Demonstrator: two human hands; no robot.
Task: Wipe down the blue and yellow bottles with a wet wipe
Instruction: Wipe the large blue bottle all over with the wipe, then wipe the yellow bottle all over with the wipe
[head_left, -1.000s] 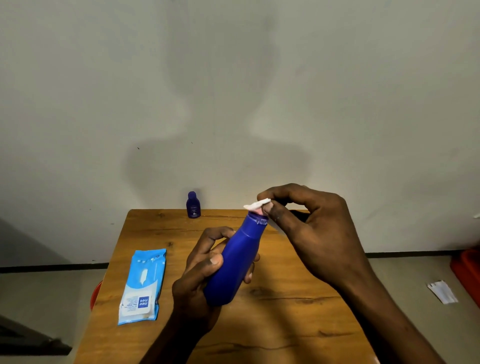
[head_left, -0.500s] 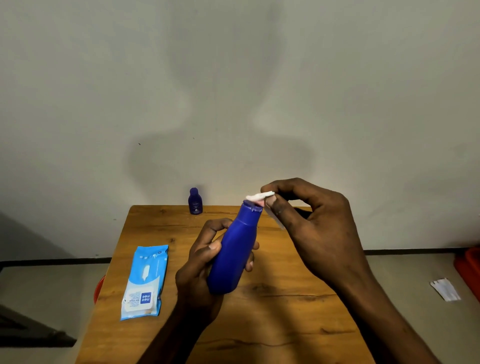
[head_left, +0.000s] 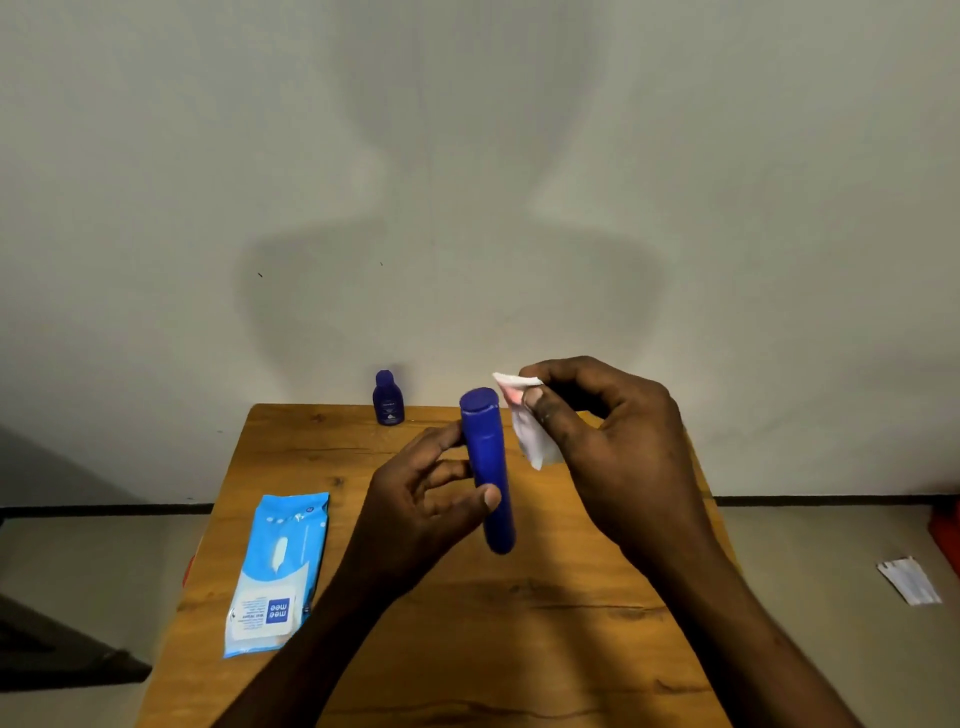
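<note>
A person's two hands work above a small brown wooden bench that fills the lower middle of the frame, set against a plain pale wall. The left hand has its grip closed around a tall, smooth, blue plastic bottle, thumb across the front and fingers behind, holding it nearly upright at the centre of the frame, clear of the bench. The right hand, just to the right of the bottle, pinches a small white wet wipe between thumb and forefinger; the wipe hangs beside the bottle's upper part.

A second ago the wipe was pressed on the cap and the bottle leaned to the right. Now the wipe has come off the top and sits alongside the bottle, which has been turned more upright so its flat round cap faces the camera. This suggests the cap is done and the side is next, or the bottle is being checked.

At the upper edge of the bench, left of the hands, stands a small dark blue bottle. At the lower left lies a flat light blue pack of wet wipes. No yellow bottle is in view, so that part of the task seems still to come
</note>
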